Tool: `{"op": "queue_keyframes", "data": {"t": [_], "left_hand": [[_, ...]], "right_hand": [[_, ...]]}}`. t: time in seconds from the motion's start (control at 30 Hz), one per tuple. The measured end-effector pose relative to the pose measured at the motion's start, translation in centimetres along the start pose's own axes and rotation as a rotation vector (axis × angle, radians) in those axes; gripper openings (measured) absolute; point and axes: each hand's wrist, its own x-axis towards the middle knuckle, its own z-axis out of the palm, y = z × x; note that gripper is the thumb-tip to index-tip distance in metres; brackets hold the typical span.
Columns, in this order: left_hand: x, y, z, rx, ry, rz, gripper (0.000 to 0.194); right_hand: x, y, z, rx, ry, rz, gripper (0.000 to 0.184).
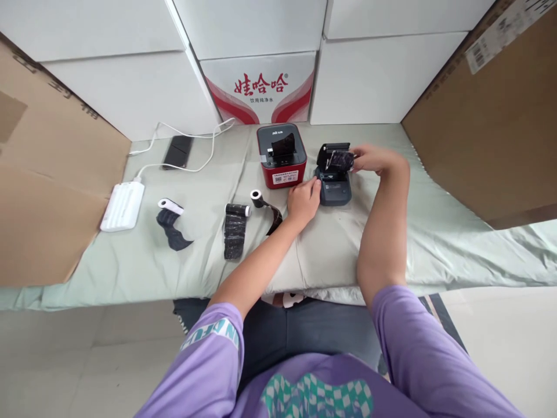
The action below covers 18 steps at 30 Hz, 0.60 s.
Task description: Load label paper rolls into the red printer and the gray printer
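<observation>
Cloth (pixel 331 249) bears three rolls (pixel 235 232), two devices (pixel 335 193); left hand (pixel 303 201) clasps one, right hand (pixel 375 159) apparently pinches black film (pixel 341 161).

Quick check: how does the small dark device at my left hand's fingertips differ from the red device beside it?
The dark device is dark blue-grey all over; the red device has red sides under a dark top. The dark device looks smaller than the red device. The dark device has its lid raised; the red device has a black piece standing up from its top. Both stand on the pale cloth.
</observation>
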Motion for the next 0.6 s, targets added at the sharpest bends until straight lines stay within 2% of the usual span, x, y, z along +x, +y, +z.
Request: {"op": "queue_keyframes", "data": {"t": [0.07,0.13,0.3,0.4,0.47,0.6], "left_hand": [[0.0,0.0,0.0,0.0,-0.002,-0.01,0.047],[0.0,0.0,0.0,-0.004,-0.001,-0.013,0.048],[0.0,0.0,-0.1,-0.018,-0.021,-0.014,0.047],[0.1,0.0,-0.1,-0.025,-0.022,-0.012,0.046],[0.1,-0.1,0.0,-0.036,-0.017,-0.008,0.046],[0.1,-0.2,0.2,-0.045,-0.013,-0.017,0.046]], "right_hand": [[0.0,-0.3,-0.8,-0.078,-0.054,0.083,0.029],[0.2,-0.6,-1.4,-0.116,-0.026,0.098,0.029],[-0.5,-2.7,-1.6,-0.102,0.092,-0.078,0.026],[-2.6,-6.2,-1.3,-0.2,0.172,-0.103,0.016],[-4.5,-9.1,-0.9,-0.255,0.234,-0.15,0.021],[-7.3,-14.0,1.1,-0.117,0.235,-0.461,0.027]]}}
